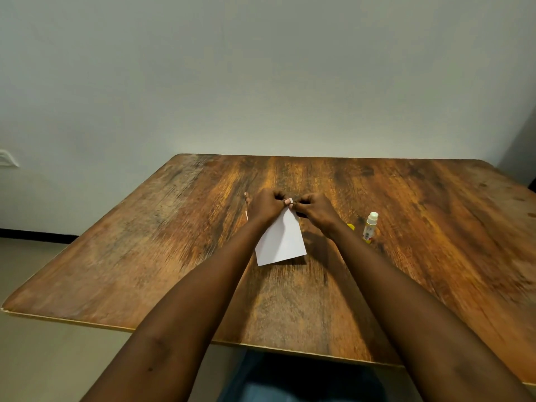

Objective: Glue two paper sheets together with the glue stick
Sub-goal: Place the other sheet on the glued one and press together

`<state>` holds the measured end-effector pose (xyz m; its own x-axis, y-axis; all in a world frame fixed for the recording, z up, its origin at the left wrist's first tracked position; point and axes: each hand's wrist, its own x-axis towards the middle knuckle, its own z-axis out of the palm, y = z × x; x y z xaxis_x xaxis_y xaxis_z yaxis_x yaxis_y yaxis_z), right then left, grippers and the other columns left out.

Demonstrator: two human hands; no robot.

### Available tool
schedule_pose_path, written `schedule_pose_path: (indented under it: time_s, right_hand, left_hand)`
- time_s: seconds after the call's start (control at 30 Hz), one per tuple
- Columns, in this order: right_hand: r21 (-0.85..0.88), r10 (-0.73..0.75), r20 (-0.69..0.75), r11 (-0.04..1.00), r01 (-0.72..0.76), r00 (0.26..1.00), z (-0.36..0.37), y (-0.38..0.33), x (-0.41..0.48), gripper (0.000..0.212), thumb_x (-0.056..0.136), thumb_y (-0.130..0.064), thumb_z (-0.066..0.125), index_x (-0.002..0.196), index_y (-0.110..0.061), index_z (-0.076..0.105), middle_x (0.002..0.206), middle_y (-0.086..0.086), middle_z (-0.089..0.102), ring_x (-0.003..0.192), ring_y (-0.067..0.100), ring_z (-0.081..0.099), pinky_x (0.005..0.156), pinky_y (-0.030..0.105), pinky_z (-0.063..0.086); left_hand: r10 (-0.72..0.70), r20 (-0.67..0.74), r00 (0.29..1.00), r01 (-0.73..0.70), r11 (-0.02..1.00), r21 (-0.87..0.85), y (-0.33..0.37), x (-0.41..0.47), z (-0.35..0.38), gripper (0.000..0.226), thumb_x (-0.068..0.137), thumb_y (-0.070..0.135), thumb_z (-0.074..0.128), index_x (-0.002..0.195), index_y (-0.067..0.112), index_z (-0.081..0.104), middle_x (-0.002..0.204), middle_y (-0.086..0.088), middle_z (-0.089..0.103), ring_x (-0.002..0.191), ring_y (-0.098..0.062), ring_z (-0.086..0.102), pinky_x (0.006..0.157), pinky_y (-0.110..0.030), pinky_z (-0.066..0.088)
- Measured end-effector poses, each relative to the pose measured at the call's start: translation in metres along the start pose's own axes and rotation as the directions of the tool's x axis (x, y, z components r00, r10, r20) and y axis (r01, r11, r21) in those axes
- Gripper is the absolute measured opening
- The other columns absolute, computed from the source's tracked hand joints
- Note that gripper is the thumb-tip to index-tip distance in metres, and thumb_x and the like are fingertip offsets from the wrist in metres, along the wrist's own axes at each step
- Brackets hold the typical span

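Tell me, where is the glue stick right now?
In the head view, the glue stick stands on the table, just right of the right hand, untouched.

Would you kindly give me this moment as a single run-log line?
left hand: pinches paper far edge | right hand: pinches same edge | paper: near edge on table | glue stick: stands right of hands, untouched
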<state>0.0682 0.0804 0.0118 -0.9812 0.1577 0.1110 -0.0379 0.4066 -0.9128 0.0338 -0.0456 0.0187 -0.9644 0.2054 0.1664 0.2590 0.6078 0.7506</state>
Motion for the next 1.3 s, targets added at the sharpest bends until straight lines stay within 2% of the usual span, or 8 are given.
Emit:
schedule_pose_path:
  time_s: [0.2, 0.33, 0.57, 0.63, 0.73, 0.83, 1.07, 1.3]
  right_hand:
    - [0.018, 0.017, 0.029, 1.0, -0.017, 0.999, 0.002, -0.004, 0.0, 0.024, 0.09, -0.004, 0.057, 0.098, 0.017, 0.064, 0.089, 0.02, 0.063, 0.081, 0.022, 0.061, 0.069, 0.025, 0.051]
    - [0.047, 0.019, 0.06, 0.999, -0.022, 0.998, 0.002, -0.008, 0.0, 0.021, 0.09, -0.004, 0.057, 0.097, 0.015, 0.065, 0.073, 0.003, 0.06, 0.071, 0.013, 0.06, 0.06, 0.015, 0.051]
    - [0.052, 0.048, 0.1, 0.997, -0.053, 0.994, 0.002, 0.002, -0.004, 0.016, 0.09, -0.004, 0.057, 0.087, 0.009, 0.066, 0.077, 0.007, 0.063, 0.072, 0.015, 0.062, 0.067, 0.022, 0.053]
    - [0.052, 0.065, 0.122, 0.996, -0.072, 0.99, 0.003, 0.004, -0.005, 0.015, 0.091, -0.004, 0.056, 0.082, 0.004, 0.065, 0.077, 0.007, 0.062, 0.071, 0.013, 0.061, 0.064, 0.02, 0.053]
    - [0.032, 0.08, 0.123, 0.996, -0.084, 0.989, 0.002, 0.007, -0.006, 0.022, 0.091, -0.005, 0.056, 0.099, 0.014, 0.063, 0.08, 0.008, 0.062, 0.069, 0.011, 0.06, 0.053, 0.012, 0.05]
    - [0.016, 0.087, 0.129, 0.996, -0.09, 0.988, 0.001, 0.008, -0.007, 0.024, 0.091, -0.005, 0.056, 0.101, 0.016, 0.061, 0.088, 0.015, 0.062, 0.068, 0.011, 0.06, 0.051, 0.01, 0.049]
    - [-0.028, 0.074, 0.126, 0.997, -0.071, 0.989, -0.002, 0.012, -0.011, 0.025, 0.091, -0.008, 0.056, 0.102, 0.014, 0.062, 0.106, 0.03, 0.064, 0.071, 0.013, 0.06, 0.058, 0.016, 0.05]
    - [-0.038, 0.07, 0.131, 0.997, -0.066, 0.989, -0.003, 0.014, -0.013, 0.02, 0.089, -0.004, 0.058, 0.098, 0.013, 0.063, 0.093, 0.024, 0.062, 0.085, 0.025, 0.059, 0.066, 0.026, 0.049]
  left_hand:
    - [-0.028, -0.07, 0.997, 0.025, 0.999, -0.046, 0.0, -0.003, 0.001, 0.021, 0.088, 0.021, 0.059, 0.097, 0.006, 0.071, 0.102, -0.012, 0.07, 0.093, -0.025, 0.062, 0.077, -0.032, 0.041]
    - [-0.021, -0.115, 0.993, 0.015, 0.999, -0.052, 0.004, -0.004, -0.001, 0.02, 0.088, 0.019, 0.06, 0.095, 0.003, 0.071, 0.102, -0.014, 0.07, 0.095, -0.026, 0.062, 0.099, -0.044, 0.042]
    - [-0.036, -0.177, 0.984, 0.014, 0.992, -0.124, 0.005, -0.001, -0.006, 0.021, 0.087, 0.014, 0.061, 0.097, -0.001, 0.071, 0.103, -0.017, 0.071, 0.097, -0.027, 0.063, 0.105, -0.05, 0.039]
    - [-0.043, -0.185, 0.982, 0.016, 0.99, -0.143, 0.004, -0.001, -0.005, 0.021, 0.087, 0.014, 0.061, 0.098, -0.001, 0.071, 0.104, -0.017, 0.071, 0.096, -0.027, 0.063, 0.102, -0.047, 0.042]
    - [-0.047, -0.192, 0.98, 0.017, 0.988, -0.155, 0.002, -0.003, -0.003, 0.02, 0.087, 0.014, 0.062, 0.098, 0.0, 0.072, 0.103, -0.017, 0.071, 0.094, -0.026, 0.063, 0.089, -0.035, 0.047]
    - [-0.048, -0.194, 0.98, 0.02, 0.989, -0.144, 0.0, -0.003, -0.001, 0.021, 0.087, 0.014, 0.062, 0.099, 0.0, 0.072, 0.103, -0.017, 0.071, 0.094, -0.025, 0.063, 0.076, -0.026, 0.041]
    - [-0.04, -0.207, 0.978, 0.012, 0.991, -0.134, 0.0, -0.003, 0.001, 0.021, 0.087, 0.014, 0.062, 0.1, 0.0, 0.071, 0.104, -0.016, 0.071, 0.093, -0.024, 0.063, 0.075, -0.026, 0.04]
    - [-0.057, -0.201, 0.978, 0.03, 0.99, -0.136, -0.003, -0.004, 0.002, 0.022, 0.088, 0.015, 0.06, 0.103, 0.001, 0.07, 0.107, -0.016, 0.07, 0.095, -0.024, 0.062, 0.073, -0.025, 0.038]
